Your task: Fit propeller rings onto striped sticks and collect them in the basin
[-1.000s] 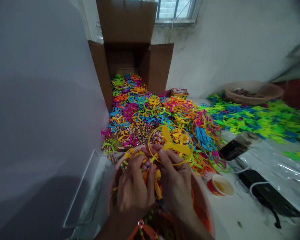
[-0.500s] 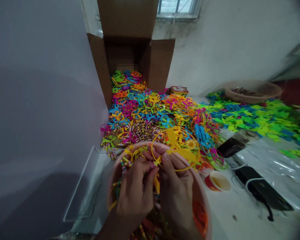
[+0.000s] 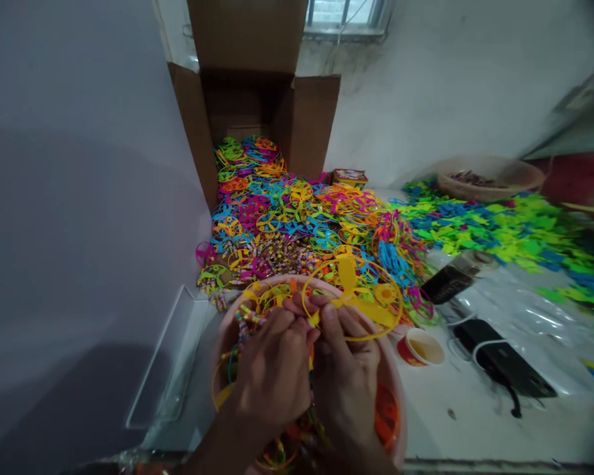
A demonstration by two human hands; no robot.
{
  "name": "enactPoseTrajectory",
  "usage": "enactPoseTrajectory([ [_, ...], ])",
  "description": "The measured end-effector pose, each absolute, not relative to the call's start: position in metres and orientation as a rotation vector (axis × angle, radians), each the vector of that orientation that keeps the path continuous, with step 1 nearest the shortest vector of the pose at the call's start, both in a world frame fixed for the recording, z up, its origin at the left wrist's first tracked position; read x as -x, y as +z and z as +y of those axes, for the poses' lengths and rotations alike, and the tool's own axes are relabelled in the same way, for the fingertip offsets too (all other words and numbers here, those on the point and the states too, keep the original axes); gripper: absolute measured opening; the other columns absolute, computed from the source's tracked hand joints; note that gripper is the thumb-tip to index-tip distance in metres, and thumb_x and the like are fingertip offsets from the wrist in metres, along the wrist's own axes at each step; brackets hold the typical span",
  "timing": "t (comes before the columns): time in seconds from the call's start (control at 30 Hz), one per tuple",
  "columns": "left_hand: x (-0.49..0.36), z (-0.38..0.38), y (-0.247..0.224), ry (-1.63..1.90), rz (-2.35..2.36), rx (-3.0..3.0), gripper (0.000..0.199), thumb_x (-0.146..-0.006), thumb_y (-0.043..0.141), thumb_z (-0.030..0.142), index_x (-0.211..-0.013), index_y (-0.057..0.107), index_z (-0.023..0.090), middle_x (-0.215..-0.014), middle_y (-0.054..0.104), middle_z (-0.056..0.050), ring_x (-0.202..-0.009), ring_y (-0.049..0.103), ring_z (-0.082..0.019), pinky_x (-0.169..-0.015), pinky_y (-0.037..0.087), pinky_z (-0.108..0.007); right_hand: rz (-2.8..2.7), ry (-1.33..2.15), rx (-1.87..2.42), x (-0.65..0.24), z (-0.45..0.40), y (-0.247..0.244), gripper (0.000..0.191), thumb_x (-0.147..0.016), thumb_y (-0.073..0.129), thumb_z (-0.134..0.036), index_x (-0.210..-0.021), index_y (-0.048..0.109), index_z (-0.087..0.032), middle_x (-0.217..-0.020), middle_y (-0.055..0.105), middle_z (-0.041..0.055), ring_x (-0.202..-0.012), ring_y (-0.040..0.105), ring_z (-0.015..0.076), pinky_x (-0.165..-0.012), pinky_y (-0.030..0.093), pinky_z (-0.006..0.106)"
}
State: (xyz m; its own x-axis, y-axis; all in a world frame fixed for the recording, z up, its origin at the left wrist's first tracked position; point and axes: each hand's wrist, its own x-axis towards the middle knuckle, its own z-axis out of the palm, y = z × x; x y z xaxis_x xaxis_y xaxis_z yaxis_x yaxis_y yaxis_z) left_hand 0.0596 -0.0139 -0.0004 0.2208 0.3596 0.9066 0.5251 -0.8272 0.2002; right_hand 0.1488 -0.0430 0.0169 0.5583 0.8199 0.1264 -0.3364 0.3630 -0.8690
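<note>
My right hand (image 3: 349,373) pinches a yellow ringed propeller (image 3: 347,280) near its rim, over a pink basin (image 3: 400,396). Beside it, my left hand (image 3: 274,369) is closed with its fingertips against a small yellow piece (image 3: 315,319) at the propeller's near-left edge. The left fingers mostly hide what they grip. In the basin, beaded sticks (image 3: 247,316) and more ringed propellers lie beneath both hands. Behind the basin spreads a heap of colourful propellers (image 3: 297,198) with small striped sticks in front of it.
An open cardboard box (image 3: 314,119) stands at the back. To the right are a paper cup (image 3: 420,347), a dark-labelled bottle (image 3: 453,280), a black device (image 3: 505,356) with a cable, and clear plastic. Farther back, green and blue pieces (image 3: 499,231) surround a shallow bowl (image 3: 490,179).
The view has shifted slightly, moving the background leftward. My left hand has rolled over a little, its fingertips now covering the pinkish piece that showed between them.
</note>
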Motion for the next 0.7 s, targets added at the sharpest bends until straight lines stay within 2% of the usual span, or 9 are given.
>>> enactPoseTrajectory([
  [0.13,-0.053,-0.024,-0.01,-1.548,-1.039,2.401,0.018,-0.097,0.06,0.015,-0.114,0.062,0.019,-0.1,0.076,-0.008,-0.1,0.074,-0.019,-0.086,0.057,-0.026,-0.64,0.932,0.932,-0.158,-0.039,0.008,0.019,-0.082,0.079,-0.042,-0.085,0.081,-0.023,-0.08,0.075,0.0019,-0.075,0.068,0.0192,-0.076,0.056,0.03],
  [0.2,-0.046,-0.022,-0.011,-1.478,-1.13,2.605,0.012,-0.099,0.057,0.02,-0.108,0.065,0.022,-0.096,0.077,-0.005,-0.093,0.074,-0.018,-0.08,0.057,-0.026,-0.671,1.005,0.978,-0.17,-0.037,0.004,0.021,-0.081,0.08,-0.043,-0.089,0.079,-0.024,-0.086,0.077,0.0027,-0.083,0.07,0.022,-0.079,0.056,0.032],
  [0.27,-0.035,-0.011,-0.012,-1.467,-1.234,2.782,0.02,-0.103,0.048,0.024,-0.095,0.066,0.023,-0.084,0.075,-0.002,-0.08,0.073,-0.016,-0.071,0.055,-0.024,-0.762,1.062,1.062,-0.189,-0.036,0.001,0.026,-0.081,0.081,-0.044,-0.098,0.077,-0.025,-0.097,0.078,0.0033,-0.094,0.071,0.0248,-0.087,0.055,0.036],
  [0.37,-0.014,0.028,-0.014,-1.583,-1.578,2.715,0.032,-0.106,0.041,0.031,-0.086,0.063,0.02,-0.074,0.07,-0.001,-0.069,0.068,-0.015,-0.064,0.05,-0.023,-1.121,1.01,1.278,-0.225,-0.028,-0.006,0.048,-0.074,0.086,-0.044,-0.117,0.073,-0.027,-0.12,0.074,0.0072,-0.114,0.066,0.0301,-0.103,0.049,0.046],
  [0.43,0.0,0.068,-0.021,-1.489,-1.819,2.626,0.031,-0.104,0.042,0.035,-0.087,0.063,0.018,-0.076,0.07,-0.002,-0.07,0.067,-0.016,-0.068,0.05,-0.025,-1.272,0.733,1.459,-0.251,-0.012,-0.013,0.062,-0.065,0.091,-0.047,-0.121,0.072,-0.027,-0.129,0.07,0.0094,-0.123,0.061,0.0335,-0.109,0.043,0.052],
  [0.5,0.011,0.11,-0.034,-1.122,-1.981,2.66,0.023,-0.101,0.045,0.027,-0.097,0.065,0.018,-0.091,0.074,-0.005,-0.083,0.069,-0.018,-0.078,0.051,-0.027,-1.36,0.49,1.559,-0.276,0.014,-0.024,0.055,-0.075,0.082,-0.051,-0.123,0.071,-0.026,-0.131,0.068,0.0108,-0.126,0.059,0.0338,-0.11,0.041,0.054],
  [0.6,0.016,0.159,-0.059,-0.861,-2.013,2.797,0.015,-0.088,0.058,0.013,-0.097,0.07,0.015,-0.095,0.077,-0.009,-0.09,0.071,-0.021,-0.083,0.053,-0.029,-1.676,0.418,1.59,-0.306,0.063,-0.04,0.039,-0.095,0.059,-0.043,-0.125,0.069,-0.02,-0.128,0.071,0.0128,-0.115,0.067,0.0285,-0.1,0.051,0.046],
  [0.63,0.015,0.169,-0.069,-0.79,-2.009,2.834,0.017,-0.083,0.063,0.011,-0.098,0.071,0.015,-0.097,0.077,-0.01,-0.092,0.072,-0.022,-0.085,0.053,-0.029,-1.837,0.408,1.655,-0.313,0.08,-0.044,0.037,-0.098,0.051,-0.037,-0.126,0.069,-0.02,-0.127,0.071,0.0129,-0.113,0.069,0.0268,-0.097,0.053,0.043],
  [0.7,0.012,0.178,-0.088,-0.686,-1.996,2.865,0.032,-0.076,0.07,0.01,-0.108,0.071,0.015,-0.111,0.076,-0.013,-0.104,0.071,-0.026,-0.092,0.053,-0.032,-1.953,0.396,1.693,-0.319,0.111,-0.053,0.033,-0.096,0.052,-0.026,-0.121,0.072,-0.018,-0.12,0.075,0.0147,-0.106,0.072,0.028,-0.092,0.056,0.042],
])
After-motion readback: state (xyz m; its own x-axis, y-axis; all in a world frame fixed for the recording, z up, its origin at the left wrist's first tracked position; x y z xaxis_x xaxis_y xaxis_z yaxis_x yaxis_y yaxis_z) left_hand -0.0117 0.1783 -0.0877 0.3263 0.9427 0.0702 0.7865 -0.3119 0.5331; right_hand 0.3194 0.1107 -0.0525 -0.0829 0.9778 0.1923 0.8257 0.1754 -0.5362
